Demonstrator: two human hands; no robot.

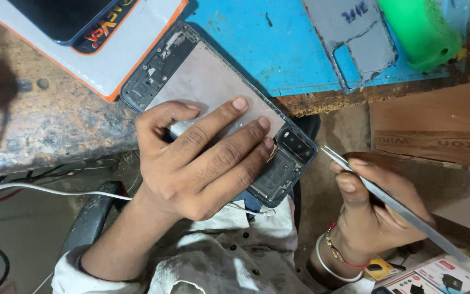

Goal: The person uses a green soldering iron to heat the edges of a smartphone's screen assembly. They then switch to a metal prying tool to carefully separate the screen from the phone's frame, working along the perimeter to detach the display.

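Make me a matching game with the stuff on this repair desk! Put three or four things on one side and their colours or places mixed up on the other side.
Things:
1. opened phone
2. tweezers
3. mat
4. clear phone case

Descriptions:
A. blue, lying on the worn bench
B. pinched in the right hand
C. pressed flat under the left hand
D. see-through grey, lying on the blue mat beside a green object

Pairs: 1-C, 2-B, 3-A, 4-D
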